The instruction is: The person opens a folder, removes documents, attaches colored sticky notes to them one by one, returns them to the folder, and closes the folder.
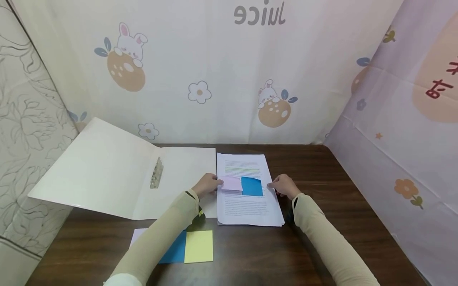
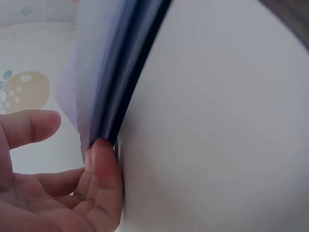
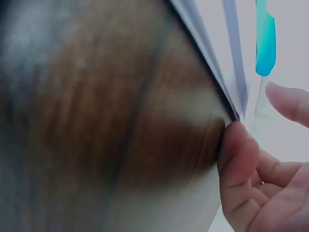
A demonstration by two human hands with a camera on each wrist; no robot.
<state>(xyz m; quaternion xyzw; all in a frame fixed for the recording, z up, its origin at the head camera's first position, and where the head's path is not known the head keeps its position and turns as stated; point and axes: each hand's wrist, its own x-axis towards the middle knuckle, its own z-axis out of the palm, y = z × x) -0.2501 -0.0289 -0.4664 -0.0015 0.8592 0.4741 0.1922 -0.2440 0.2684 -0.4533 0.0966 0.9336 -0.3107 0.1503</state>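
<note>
A stack of printed papers [image 1: 247,212] lies right of an open white ring binder [image 1: 182,167]. On its top sheet, with one line highlighted green, are a purple sticky note [image 1: 231,183] and a blue sticky note [image 1: 252,186]. My left hand [image 1: 207,184] holds the stack's left edge, fingers curled against the layered sheets in the left wrist view, thumb over the top side. At the right edge, my right hand [image 1: 286,186] holds the stack likewise; its fingertips [image 3: 236,150] meet the sheet edges in the right wrist view. The stack's underside is hidden.
A yellow sticky pad [image 1: 198,246], a blue pad [image 1: 174,250] and a purple one [image 1: 137,234] lie at the front left, partly under my left sleeve. The binder's raised cover [image 1: 93,171] leans left, its metal clip [image 1: 156,173] by the spine. Printed curtains surround the dark table [image 1: 300,163].
</note>
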